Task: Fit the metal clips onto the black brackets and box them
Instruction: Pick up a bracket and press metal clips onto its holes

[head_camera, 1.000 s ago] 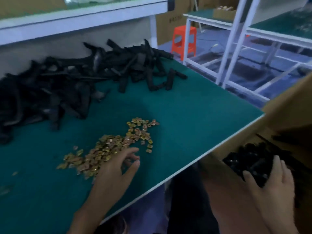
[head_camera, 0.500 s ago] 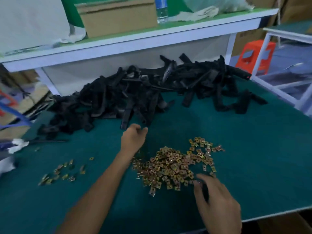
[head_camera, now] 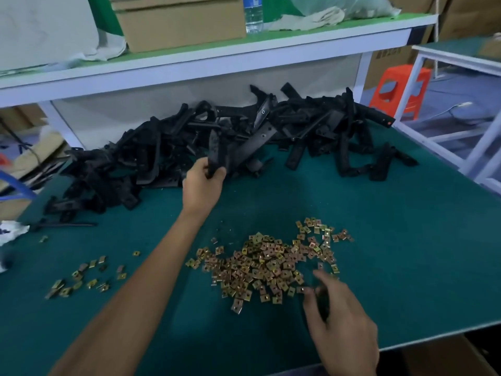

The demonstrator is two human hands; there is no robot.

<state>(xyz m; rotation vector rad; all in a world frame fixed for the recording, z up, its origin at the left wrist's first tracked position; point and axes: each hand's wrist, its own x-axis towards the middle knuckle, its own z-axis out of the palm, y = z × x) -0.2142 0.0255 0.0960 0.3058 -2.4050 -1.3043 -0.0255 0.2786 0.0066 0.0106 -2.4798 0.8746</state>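
Observation:
A big heap of black brackets [head_camera: 311,131] lies across the back of the green table [head_camera: 406,240]. My left hand [head_camera: 202,185] reaches to the heap's front edge and grips one black bracket [head_camera: 217,151] by its lower end. A pile of brass-coloured metal clips [head_camera: 268,264] lies in the middle of the table. My right hand [head_camera: 341,324] is at the pile's near right edge, its fingertips curled over the clips there; motion blur hides whether a clip is pinched.
A smaller scatter of clips [head_camera: 84,278] lies at the left. A white shelf [head_camera: 217,63] above the heap carries a cardboard box [head_camera: 179,20], a water bottle [head_camera: 253,12] and cloth. An orange stool [head_camera: 398,88] and white frames stand at the right.
The view swung left from the box beside the table. My left hand went from the clips to the heap and took a bracket; my right hand left the box and came to the clips.

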